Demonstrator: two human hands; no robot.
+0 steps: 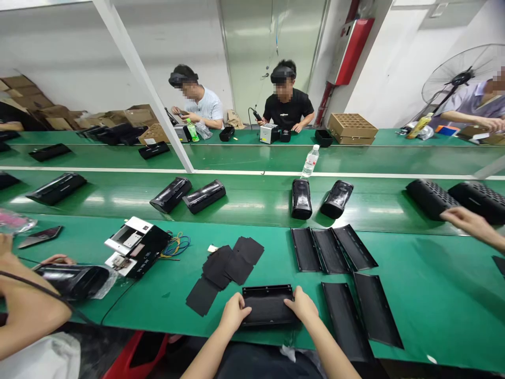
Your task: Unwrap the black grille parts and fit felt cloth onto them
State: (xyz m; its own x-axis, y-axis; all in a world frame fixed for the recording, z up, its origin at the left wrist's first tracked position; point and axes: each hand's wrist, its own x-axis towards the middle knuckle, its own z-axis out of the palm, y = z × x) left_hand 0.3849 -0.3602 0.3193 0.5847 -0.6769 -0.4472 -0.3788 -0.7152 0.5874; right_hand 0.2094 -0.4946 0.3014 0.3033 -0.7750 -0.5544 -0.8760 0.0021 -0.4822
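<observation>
- Left hand (235, 311) and right hand (303, 305): each clamped on 1 end of a shallow black rectangular tray (268, 307), bottom centre of the frame.
- Thin black rectangular sheets (221, 269): overlapping, left of lower centre.
- 5 similar black trays (346, 320): lower right.

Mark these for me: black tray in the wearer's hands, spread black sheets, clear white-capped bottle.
Black tray (268, 308): head view, middle of its inner floor.
Black sheets (219, 268): head view, a sheet near the pile's middle.
Clear bottle (310, 162): head view, middle of its body.
</observation>
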